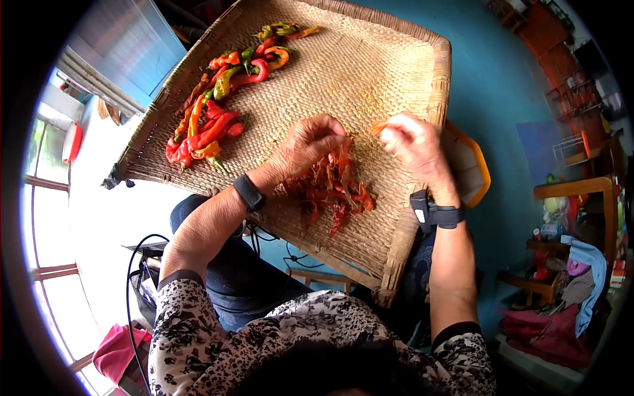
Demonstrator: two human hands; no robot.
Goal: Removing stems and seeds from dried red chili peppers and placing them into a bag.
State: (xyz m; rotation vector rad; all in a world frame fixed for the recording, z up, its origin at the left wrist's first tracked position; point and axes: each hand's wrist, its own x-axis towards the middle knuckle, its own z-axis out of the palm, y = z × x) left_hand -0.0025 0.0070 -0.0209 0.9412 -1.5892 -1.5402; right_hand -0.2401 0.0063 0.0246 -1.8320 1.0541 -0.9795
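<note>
Over a shallow woven basket tray, my left hand is closed in a pinch, with a torn red chili pepper piece at its fingertips. My right hand, slightly blurred, pinches a small orange-red chili pepper piece just to the right of it. Beneath and between the hands lies a pile of split, dark red chili peppers. Whole red, orange and green peppers are heaped along the tray's left side. Pale yellow seeds are scattered across the weave.
The tray slants across my lap. An orange-rimmed container sits beside its right edge, partly hidden by my right forearm. A wooden chair with clothes stands at the right on the blue floor. A black cable runs at the lower left.
</note>
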